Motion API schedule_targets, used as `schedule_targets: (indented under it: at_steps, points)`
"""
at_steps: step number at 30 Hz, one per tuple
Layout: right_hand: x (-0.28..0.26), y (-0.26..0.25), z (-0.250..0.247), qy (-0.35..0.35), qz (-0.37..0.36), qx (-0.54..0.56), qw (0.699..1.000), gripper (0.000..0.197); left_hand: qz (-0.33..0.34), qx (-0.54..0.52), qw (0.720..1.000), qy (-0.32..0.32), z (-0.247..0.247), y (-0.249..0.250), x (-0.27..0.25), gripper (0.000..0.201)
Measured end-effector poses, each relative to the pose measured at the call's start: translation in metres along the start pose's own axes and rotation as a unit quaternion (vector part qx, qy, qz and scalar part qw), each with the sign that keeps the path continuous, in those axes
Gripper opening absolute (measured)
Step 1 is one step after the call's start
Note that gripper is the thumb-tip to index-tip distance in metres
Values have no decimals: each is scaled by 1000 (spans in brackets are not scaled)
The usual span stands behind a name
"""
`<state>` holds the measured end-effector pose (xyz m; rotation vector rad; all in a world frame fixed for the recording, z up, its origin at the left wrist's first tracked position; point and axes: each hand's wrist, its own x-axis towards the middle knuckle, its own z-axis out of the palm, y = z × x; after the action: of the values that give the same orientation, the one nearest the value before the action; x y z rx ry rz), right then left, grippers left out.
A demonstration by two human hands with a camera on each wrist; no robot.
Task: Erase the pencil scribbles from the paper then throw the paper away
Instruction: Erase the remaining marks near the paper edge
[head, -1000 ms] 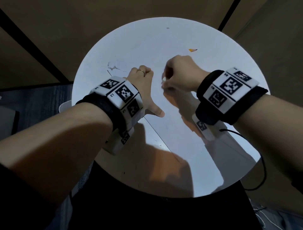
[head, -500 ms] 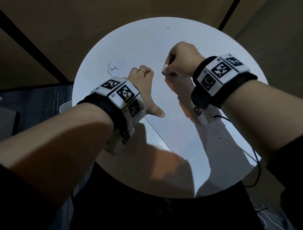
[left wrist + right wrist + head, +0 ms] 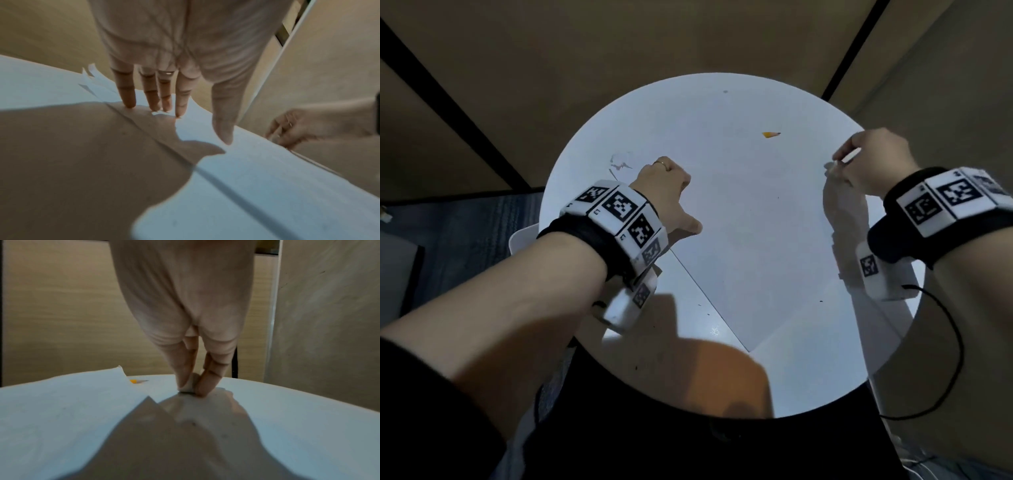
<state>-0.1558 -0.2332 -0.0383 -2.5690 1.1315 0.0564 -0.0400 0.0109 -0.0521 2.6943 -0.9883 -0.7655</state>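
Observation:
A white paper sheet (image 3: 756, 240) lies flat on the round white table (image 3: 688, 113). No pencil marks show on the paper in this dim light. My left hand (image 3: 667, 192) presses the sheet's left part with straight fingers (image 3: 179, 105), thumb spread. My right hand (image 3: 866, 161) is at the table's right edge. It pinches a small white eraser (image 3: 834, 168) between thumb and fingers. In the right wrist view the eraser (image 3: 188, 384) touches the bare table (image 3: 287, 402) just past the paper's corner (image 3: 147, 400).
A short yellow pencil stub (image 3: 770, 134) lies on the far part of the table, also in the right wrist view (image 3: 136, 381). Torn white paper scraps (image 3: 619, 162) sit beyond my left hand. Dark eraser crumbs dot the near table. A black cable (image 3: 955, 342) hangs off the right side.
My right hand has carried the eraser from the middle of the paper, off to the right, down onto the table near its edge. The left hand has stayed put.

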Motion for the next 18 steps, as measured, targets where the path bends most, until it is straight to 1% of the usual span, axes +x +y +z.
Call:
schedule_targets:
  at_steps: [2,5,7,9,11,13,14,16,17,18]
  points:
    - [-6,5,5,-11,10,0,1000,23,-46,-26,999,9,-5,-3,-5,67]
    - [-19,0,8,19,-4,-11,1000,42,-121,-63,990,39,-11,-10,-15,54]
    - [-31,-10,10,17,-19,-30,999,41,-148,-70,986,45,-12,-13,-22,48]
    - [-43,-21,13,-35,-20,-83,996,43,-164,-83,982,38,-9,-13,-28,47]
    - [-52,-27,21,-75,3,-136,988,60,-173,-122,977,32,-4,-14,-34,53]
    - [-59,-31,28,-74,22,-148,986,80,-176,-182,967,38,2,-12,-38,57]
    - [-61,-33,30,-71,28,-142,987,86,-175,-214,960,45,5,-11,-40,57]
    - [-67,-35,31,-77,35,-114,990,90,-174,-273,945,55,8,-5,-46,58]
    - [-69,-36,30,-83,34,-92,992,87,-174,-302,936,56,8,-1,-49,59]
    - [-71,-36,28,-85,28,-65,994,80,-174,-331,926,56,9,3,-52,61]
